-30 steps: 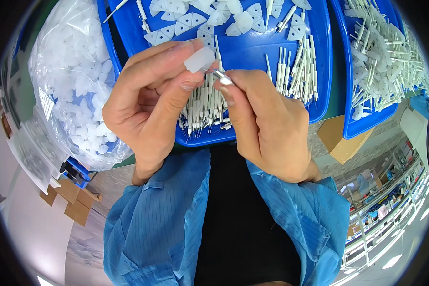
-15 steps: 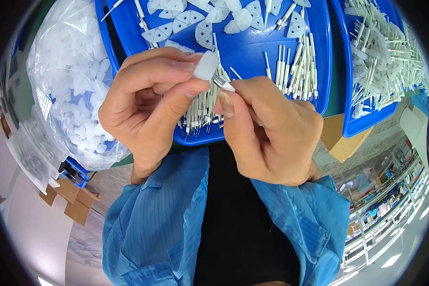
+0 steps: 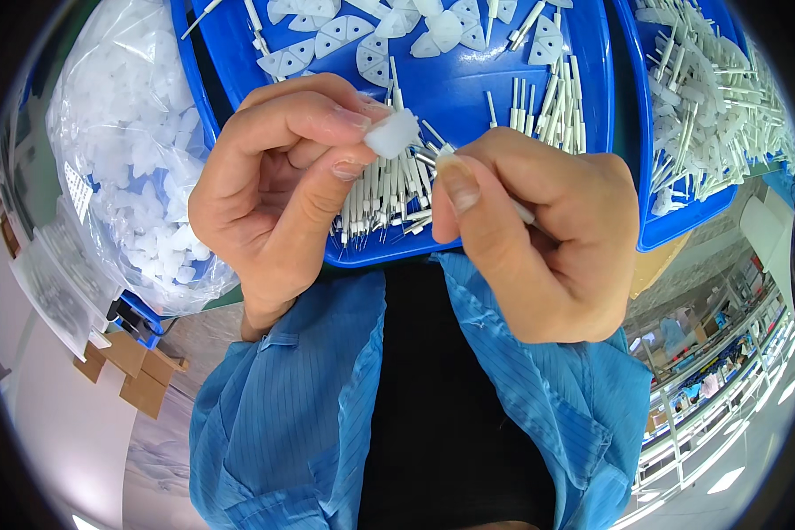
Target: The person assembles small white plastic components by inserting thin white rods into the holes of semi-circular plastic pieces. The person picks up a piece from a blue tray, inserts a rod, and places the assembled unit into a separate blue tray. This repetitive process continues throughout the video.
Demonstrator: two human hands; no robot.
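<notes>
My left hand (image 3: 269, 177) pinches a small translucent white plastic piece (image 3: 392, 134) between thumb and fingertips. Facing it, my right hand (image 3: 543, 221) is closed round a thin white rod (image 3: 523, 212); most of the rod is hidden by the fingers, and a bit of it peeks out past the thumb. A small gap separates the rod's tip from the plastic piece. Both hands are above the near part of a blue tray (image 3: 459, 84). Below and between them lie many slim white rods with metal ends (image 3: 375, 199).
Fan-shaped white plastic pieces (image 3: 343, 35) lie at the tray's far side, with more rods (image 3: 561, 106) at its right. A clear bag of white pieces (image 3: 141, 150) stands left. Another blue tray (image 3: 693, 225) on the right holds a heap of rods and pieces.
My right hand has drawn back to the right with the rod, away from the plastic piece. The left hand has stayed nearly in place, and the piece in it has tilted a little.
</notes>
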